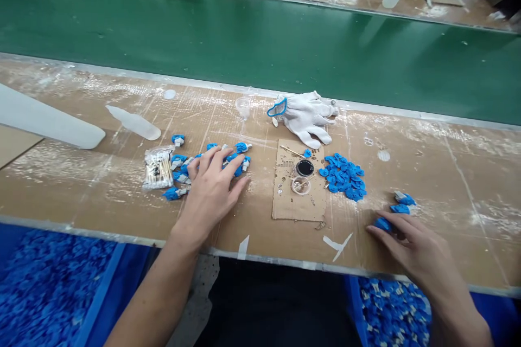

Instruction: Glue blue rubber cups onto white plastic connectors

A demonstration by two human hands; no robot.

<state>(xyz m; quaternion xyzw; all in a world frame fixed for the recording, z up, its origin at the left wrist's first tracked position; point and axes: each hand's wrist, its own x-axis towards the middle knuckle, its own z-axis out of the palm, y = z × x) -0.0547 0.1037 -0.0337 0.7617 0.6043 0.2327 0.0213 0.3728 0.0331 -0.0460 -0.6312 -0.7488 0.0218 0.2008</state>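
My left hand (211, 190) rests palm down over a cluster of small blue plastic parts with grey ends (178, 160), its fingers spread and touching some of them. What lies beneath the palm is hidden. At the right, my right hand (419, 246) pinches a blue plastic part (382, 224) between thumb and fingers, close to the table top. Just beyond it lie two similar blue and grey parts (404, 199). Between the hands, a heap of flat blue pieces (345, 176) sits beside a cardboard sheet (299, 211) bearing a small cup of dark liquid (305, 167).
A bag of cotton swabs (158, 168) lies left of the cluster. White gloves (307, 116) lie behind the cardboard. Beyond the table runs a green conveyor belt (244, 38). Blue bins of parts stand below the front edge, left (52, 287) and right (393, 312).
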